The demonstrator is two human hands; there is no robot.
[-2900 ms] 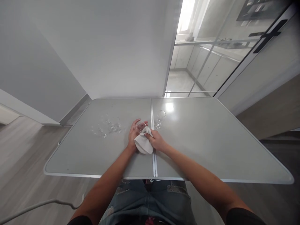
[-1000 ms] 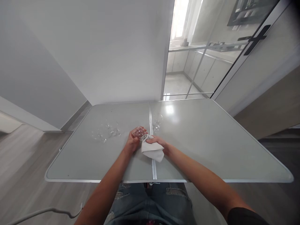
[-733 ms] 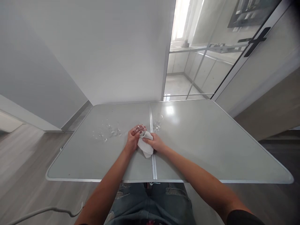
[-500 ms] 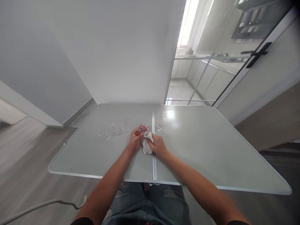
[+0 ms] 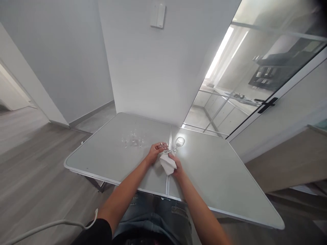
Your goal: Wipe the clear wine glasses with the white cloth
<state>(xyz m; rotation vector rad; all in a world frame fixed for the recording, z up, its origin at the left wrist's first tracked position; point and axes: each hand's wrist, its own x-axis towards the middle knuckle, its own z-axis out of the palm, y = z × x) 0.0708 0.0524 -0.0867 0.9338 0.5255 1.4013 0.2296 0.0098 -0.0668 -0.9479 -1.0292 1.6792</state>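
Left hand (image 5: 155, 151) and right hand (image 5: 177, 164) are together over the middle of the counter (image 5: 217, 183), close to its metal centre strip (image 5: 167, 187). Right hand grips a white cloth (image 5: 168, 164): thumb on top, remaining fingers mostly hidden, loose end hanging toward the near edge. Left hand is curled around a clear held glass (image 5: 166, 146), its fingers along the bowl. Held glass lies directly between the two hands, at the left fingertips and just beyond the right thumb; its lower part meets the cloth and cannot be made out. Glass appears tilted, though its outline is faint against the skin.

Standing glass (image 5: 180, 141), stemmed, is upright on the counter to the right of the strip, near the right hand and slightly beyond it. No contact with either hand.

Glass cluster (image 5: 133, 139) stands on the left half of the counter, beyond the left hand and to its left, clear of the fingers. Items are transparent and overlap; count uncertain.

Behind the counter: pale wall (image 5: 148, 78) with a white switch plate (image 5: 158, 15) high up. To the right, a glazed door with a black handle (image 5: 267, 105); kitchen fittings are visible through the panes.
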